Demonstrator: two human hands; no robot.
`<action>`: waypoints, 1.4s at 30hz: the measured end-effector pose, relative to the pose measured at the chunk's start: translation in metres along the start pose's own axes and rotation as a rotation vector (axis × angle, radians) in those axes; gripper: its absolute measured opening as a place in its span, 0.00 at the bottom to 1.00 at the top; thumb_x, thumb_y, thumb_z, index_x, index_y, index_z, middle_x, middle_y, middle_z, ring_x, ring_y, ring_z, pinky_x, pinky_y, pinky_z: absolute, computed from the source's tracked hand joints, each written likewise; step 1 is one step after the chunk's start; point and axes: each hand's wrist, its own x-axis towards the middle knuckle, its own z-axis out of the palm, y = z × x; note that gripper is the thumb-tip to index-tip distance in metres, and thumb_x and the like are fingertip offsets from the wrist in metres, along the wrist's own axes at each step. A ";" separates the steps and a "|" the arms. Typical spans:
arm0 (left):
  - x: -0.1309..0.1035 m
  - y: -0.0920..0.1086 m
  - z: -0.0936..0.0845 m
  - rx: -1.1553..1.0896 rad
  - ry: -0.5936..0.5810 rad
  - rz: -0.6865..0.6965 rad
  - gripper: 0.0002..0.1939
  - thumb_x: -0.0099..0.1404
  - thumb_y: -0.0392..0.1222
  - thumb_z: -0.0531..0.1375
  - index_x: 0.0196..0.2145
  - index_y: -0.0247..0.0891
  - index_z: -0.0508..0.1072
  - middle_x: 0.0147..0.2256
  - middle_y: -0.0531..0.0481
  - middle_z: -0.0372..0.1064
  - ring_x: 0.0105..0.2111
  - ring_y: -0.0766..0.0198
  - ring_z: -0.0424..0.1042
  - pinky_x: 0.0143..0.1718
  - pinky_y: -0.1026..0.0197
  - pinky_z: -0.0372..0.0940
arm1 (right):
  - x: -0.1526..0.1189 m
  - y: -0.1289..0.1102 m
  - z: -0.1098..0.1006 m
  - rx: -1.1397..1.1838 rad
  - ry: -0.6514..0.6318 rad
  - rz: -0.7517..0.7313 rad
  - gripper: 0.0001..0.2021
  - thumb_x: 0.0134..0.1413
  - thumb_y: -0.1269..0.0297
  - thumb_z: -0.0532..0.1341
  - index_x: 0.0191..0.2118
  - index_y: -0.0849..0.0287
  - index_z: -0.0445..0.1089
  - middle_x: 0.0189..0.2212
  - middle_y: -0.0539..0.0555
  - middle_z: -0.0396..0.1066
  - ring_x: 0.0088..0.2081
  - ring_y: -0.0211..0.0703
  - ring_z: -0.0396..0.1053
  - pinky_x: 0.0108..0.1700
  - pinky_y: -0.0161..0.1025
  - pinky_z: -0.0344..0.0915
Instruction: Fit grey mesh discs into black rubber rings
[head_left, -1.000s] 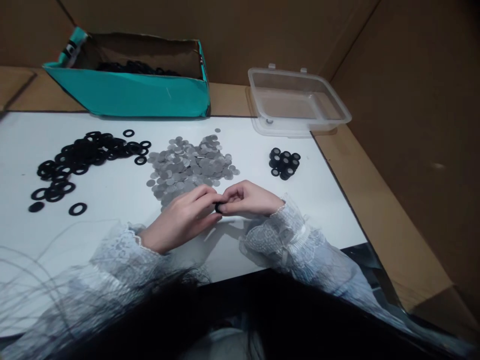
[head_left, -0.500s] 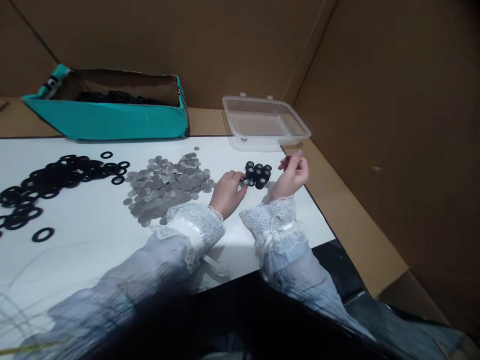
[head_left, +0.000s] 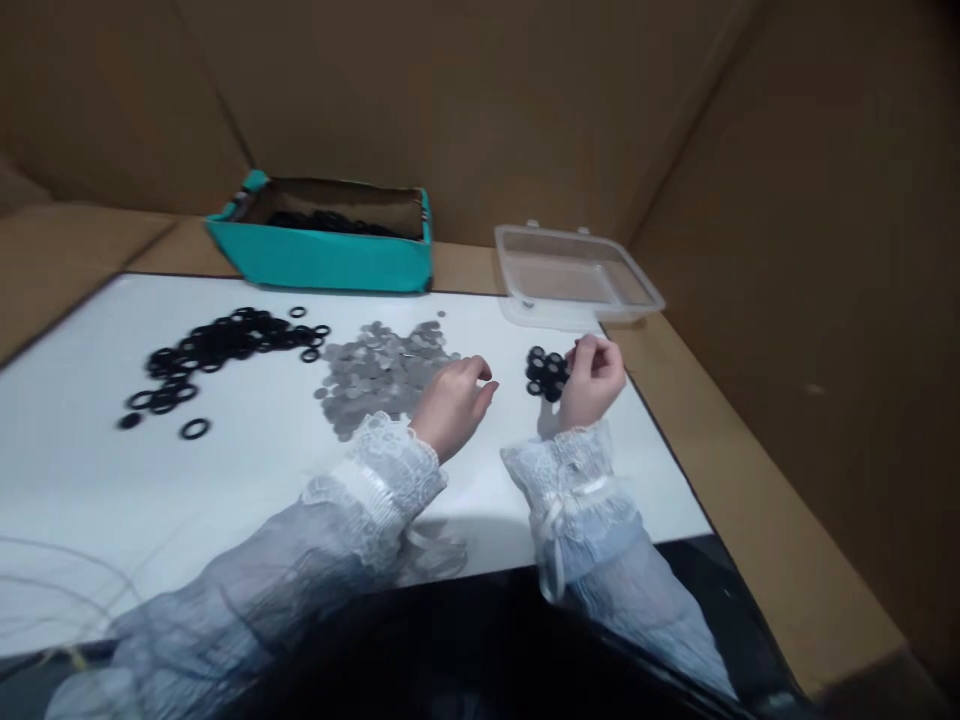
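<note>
My left hand point(head_left: 454, 402) hovers just right of a pile of flat grey discs point(head_left: 375, 375), thumb and fingers apart with nothing between them. My right hand point(head_left: 594, 382) is beside a small cluster of black rings with grey centres point(head_left: 547, 373), at its right edge. Its fingers are curled together, and whatever they may hold is hidden. Farther left on the white table surface point(head_left: 255, 480) lies a heap of black rings point(head_left: 225, 340), with one loose ring point(head_left: 195, 429) in front of it.
A teal open box point(head_left: 330, 258) with black rings inside stands at the back. Right of it is a clear plastic container point(head_left: 577, 268). Brown cardboard-like walls point(head_left: 795, 300) rise behind and on the right.
The view has swung left. My left hand has drawn away from the black cluster, and its fingers have parted. My right hand has come close to the cluster's right side.
</note>
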 end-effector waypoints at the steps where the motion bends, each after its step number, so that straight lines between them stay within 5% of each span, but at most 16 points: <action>1: -0.005 -0.010 -0.017 0.032 0.031 -0.042 0.03 0.65 0.38 0.55 0.34 0.39 0.69 0.34 0.47 0.73 0.36 0.57 0.72 0.40 0.56 0.65 | -0.009 -0.001 0.001 -0.007 -0.094 -0.033 0.13 0.59 0.52 0.52 0.31 0.55 0.60 0.25 0.50 0.62 0.28 0.40 0.64 0.33 0.37 0.62; 6: -0.028 -0.082 -0.103 0.272 0.239 -0.414 0.07 0.63 0.40 0.54 0.32 0.38 0.72 0.31 0.43 0.74 0.34 0.52 0.74 0.36 0.55 0.64 | -0.057 -0.001 0.015 -0.188 -0.744 -0.383 0.06 0.59 0.64 0.56 0.34 0.58 0.68 0.28 0.55 0.71 0.32 0.46 0.66 0.40 0.43 0.62; 9: -0.038 -0.124 -0.136 0.378 0.332 -0.627 0.08 0.60 0.37 0.54 0.33 0.37 0.73 0.32 0.39 0.74 0.37 0.46 0.74 0.37 0.52 0.63 | -0.077 0.001 0.026 -0.302 -0.891 -0.521 0.07 0.60 0.68 0.55 0.38 0.60 0.70 0.34 0.59 0.73 0.38 0.50 0.67 0.43 0.45 0.61; 13: -0.047 -0.159 -0.146 0.404 0.369 -0.723 0.13 0.60 0.37 0.54 0.41 0.35 0.74 0.38 0.36 0.74 0.41 0.46 0.72 0.40 0.51 0.64 | -0.085 0.002 0.039 -0.385 -0.921 -0.588 0.08 0.60 0.70 0.55 0.40 0.61 0.72 0.37 0.59 0.73 0.40 0.51 0.67 0.44 0.46 0.61; 20: -0.049 -0.182 -0.135 0.394 0.398 -0.759 0.16 0.61 0.38 0.56 0.46 0.37 0.73 0.42 0.36 0.70 0.44 0.44 0.71 0.44 0.48 0.64 | -0.093 0.004 0.055 -0.408 -0.898 -0.700 0.08 0.59 0.72 0.57 0.41 0.61 0.73 0.36 0.59 0.72 0.39 0.50 0.67 0.44 0.46 0.60; 24: -0.047 -0.182 -0.142 0.363 0.422 -0.729 0.13 0.59 0.36 0.58 0.43 0.39 0.73 0.41 0.39 0.68 0.42 0.46 0.71 0.44 0.48 0.64 | -0.095 0.005 0.057 -0.353 -0.893 -0.691 0.08 0.59 0.71 0.57 0.42 0.61 0.72 0.35 0.58 0.72 0.40 0.50 0.67 0.46 0.47 0.59; 28: -0.045 -0.156 -0.143 0.304 0.408 -0.593 0.13 0.59 0.36 0.59 0.44 0.37 0.70 0.41 0.41 0.68 0.41 0.52 0.70 0.45 0.51 0.65 | -0.092 -0.001 0.053 -0.194 -0.843 -0.501 0.07 0.58 0.69 0.57 0.39 0.60 0.72 0.34 0.57 0.73 0.39 0.48 0.68 0.46 0.47 0.59; 32: -0.045 -0.099 -0.111 0.144 0.139 -0.258 0.11 0.58 0.40 0.62 0.40 0.41 0.70 0.36 0.51 0.70 0.35 0.61 0.70 0.39 0.60 0.67 | -0.090 -0.013 0.049 0.085 -0.827 -0.039 0.09 0.55 0.60 0.60 0.38 0.59 0.72 0.29 0.54 0.73 0.30 0.42 0.67 0.38 0.42 0.64; 34: -0.049 -0.071 -0.090 0.112 -0.004 0.058 0.09 0.62 0.38 0.58 0.41 0.37 0.69 0.37 0.47 0.70 0.37 0.59 0.70 0.39 0.57 0.66 | -0.091 -0.016 0.049 0.214 -0.873 0.182 0.12 0.52 0.56 0.60 0.37 0.59 0.71 0.28 0.53 0.73 0.27 0.40 0.66 0.33 0.39 0.64; 36: -0.053 -0.055 -0.077 0.127 -0.088 0.195 0.08 0.65 0.38 0.56 0.42 0.36 0.69 0.36 0.45 0.70 0.37 0.56 0.71 0.38 0.56 0.66 | -0.093 -0.017 0.049 0.275 -0.902 0.304 0.11 0.49 0.56 0.61 0.33 0.59 0.70 0.25 0.52 0.72 0.26 0.39 0.65 0.30 0.37 0.63; 39: -0.055 -0.060 -0.076 0.047 -0.149 0.194 0.12 0.65 0.40 0.56 0.46 0.37 0.67 0.39 0.44 0.71 0.38 0.56 0.71 0.38 0.57 0.66 | -0.095 -0.017 0.049 0.272 -0.890 0.379 0.10 0.46 0.57 0.62 0.28 0.59 0.68 0.22 0.50 0.70 0.25 0.37 0.65 0.28 0.35 0.61; 42: -0.049 -0.087 -0.092 0.067 -0.018 -0.066 0.16 0.65 0.43 0.55 0.50 0.36 0.67 0.38 0.44 0.71 0.34 0.57 0.71 0.36 0.57 0.66 | -0.094 -0.017 0.047 0.257 -0.835 0.448 0.10 0.47 0.57 0.61 0.28 0.58 0.65 0.20 0.49 0.69 0.22 0.36 0.64 0.27 0.34 0.60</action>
